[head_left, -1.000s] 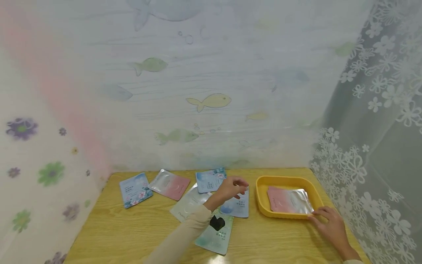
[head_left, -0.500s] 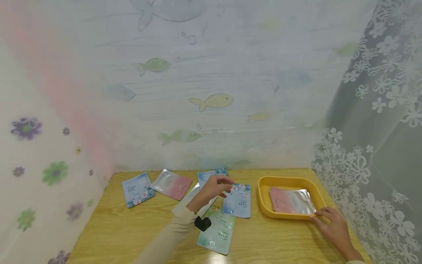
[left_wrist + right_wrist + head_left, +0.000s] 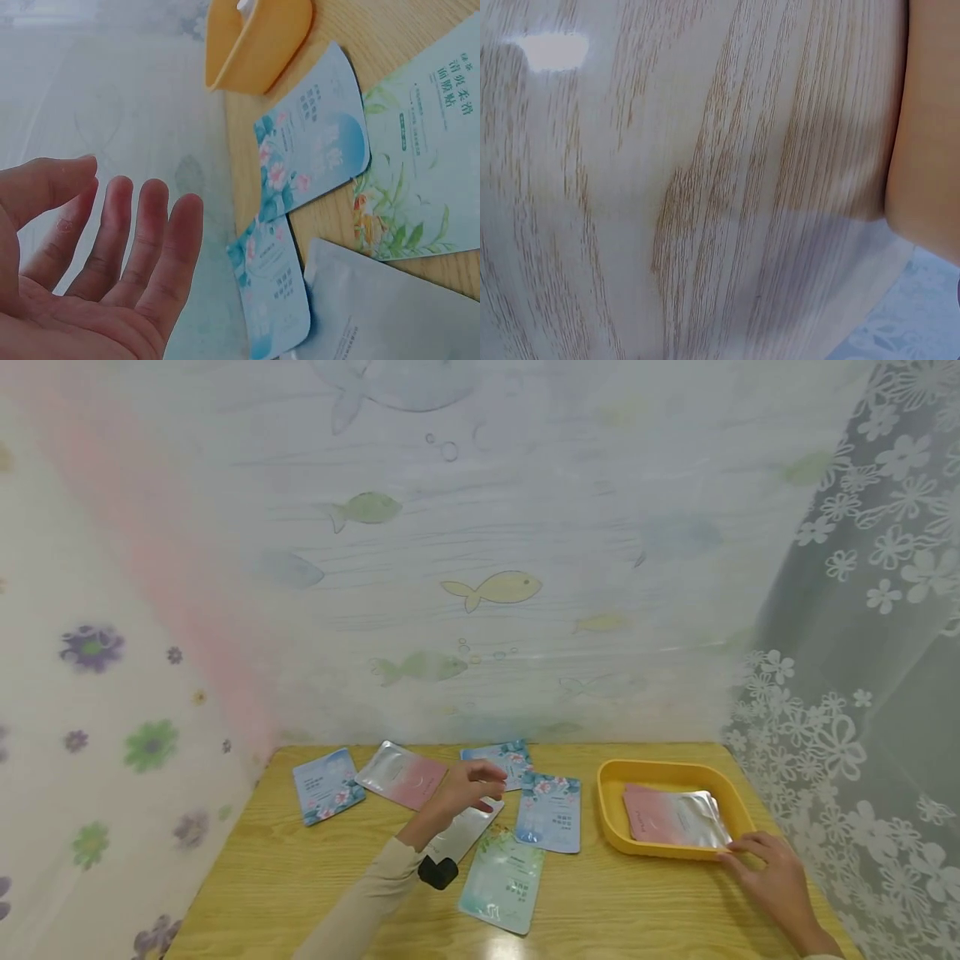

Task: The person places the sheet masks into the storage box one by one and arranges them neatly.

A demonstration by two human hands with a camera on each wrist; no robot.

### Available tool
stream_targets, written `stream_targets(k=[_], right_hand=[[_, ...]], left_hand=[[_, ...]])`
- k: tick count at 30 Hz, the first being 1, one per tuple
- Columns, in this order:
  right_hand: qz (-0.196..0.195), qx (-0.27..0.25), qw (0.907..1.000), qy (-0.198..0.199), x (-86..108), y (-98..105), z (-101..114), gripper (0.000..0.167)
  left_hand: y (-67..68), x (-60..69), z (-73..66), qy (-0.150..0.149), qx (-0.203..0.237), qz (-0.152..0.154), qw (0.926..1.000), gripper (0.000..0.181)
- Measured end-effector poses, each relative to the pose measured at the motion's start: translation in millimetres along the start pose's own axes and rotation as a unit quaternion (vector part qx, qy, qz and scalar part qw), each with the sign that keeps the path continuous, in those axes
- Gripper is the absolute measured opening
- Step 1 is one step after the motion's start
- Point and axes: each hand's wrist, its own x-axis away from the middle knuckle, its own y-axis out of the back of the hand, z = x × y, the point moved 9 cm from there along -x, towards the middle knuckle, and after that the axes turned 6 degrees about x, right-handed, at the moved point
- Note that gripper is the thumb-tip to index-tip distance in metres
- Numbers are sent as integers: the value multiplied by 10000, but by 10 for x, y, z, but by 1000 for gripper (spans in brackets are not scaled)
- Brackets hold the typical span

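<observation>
Pink packets (image 3: pixel 667 817) lie stacked flat inside the yellow tray (image 3: pixel 667 767), probably grouped there because they match. The person's right hand (image 3: pixel 776 877) pinches the tray's near right corner between thumb and fingers, likely to steady it; the right wrist view shows none of this grip. The left hand (image 3: pixel 463 789) hangs over the silver packet (image 3: pixel 461 837), its fingers loosely bent and holding nothing. A loose pink packet (image 3: pixel 420 777), the green packet (image 3: pixel 502 881) and three blue packets (image 3: pixel 549 810) lie spread across the table (image 3: pixel 585 910), perhaps so each can be picked out easily.
</observation>
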Motion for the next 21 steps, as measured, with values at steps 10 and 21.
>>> stream_targets(k=[10, 21], right_hand=[[111, 125, 9999, -12, -12, 0, -16, 27], [344, 312, 9988, -149, -36, -24, -31, 25]], left_hand=[[364, 84, 126, 228, 302, -324, 9988, 29], [785, 279, 330, 483, 427, -882, 9940, 31]])
